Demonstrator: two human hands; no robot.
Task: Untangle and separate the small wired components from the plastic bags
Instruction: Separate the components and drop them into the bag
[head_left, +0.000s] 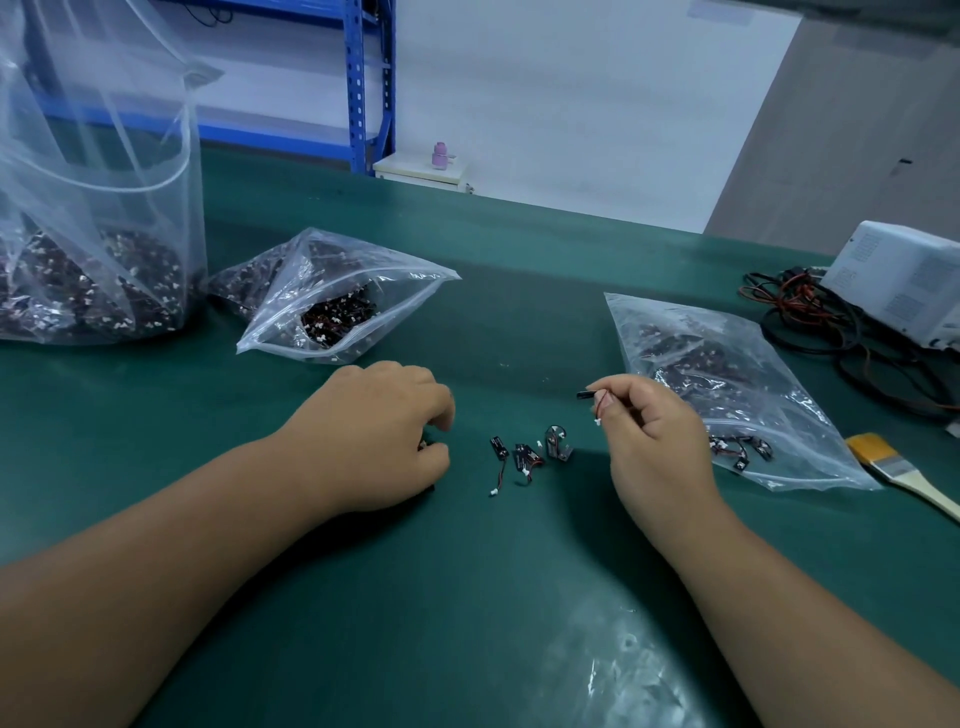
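As a person sorts parts at a green counter (467, 597), crumpled clear plastic (623, 670) lies nearest the camera. Beyond it the left grip (384, 436) rests knuckles-up on the counter, fingers curled under. A white speck shows beneath them, but whether they grasp anything cannot be told. The right grip (649, 431) pinches one wired component (589, 395) between thumb and forefinger, its white plug dangling below.

Between the two lie three loose components (527, 460), close together, two of them perhaps with leads crossed. The step in hand looks to be freeing a single piece. That is best done by holding the black body rather than the thin lead, letting the plug hang clear, then setting the piece down apart from the cluster.

Just beside the right grip, a flat bag (727, 384) holds more parts, a few near its mouth, with a brush (904, 473) to its right. Farther off, an open zip bag (332, 301) and a tall bag (93, 234) are packed with tangled parts, so most of the job appears to lie ahead.
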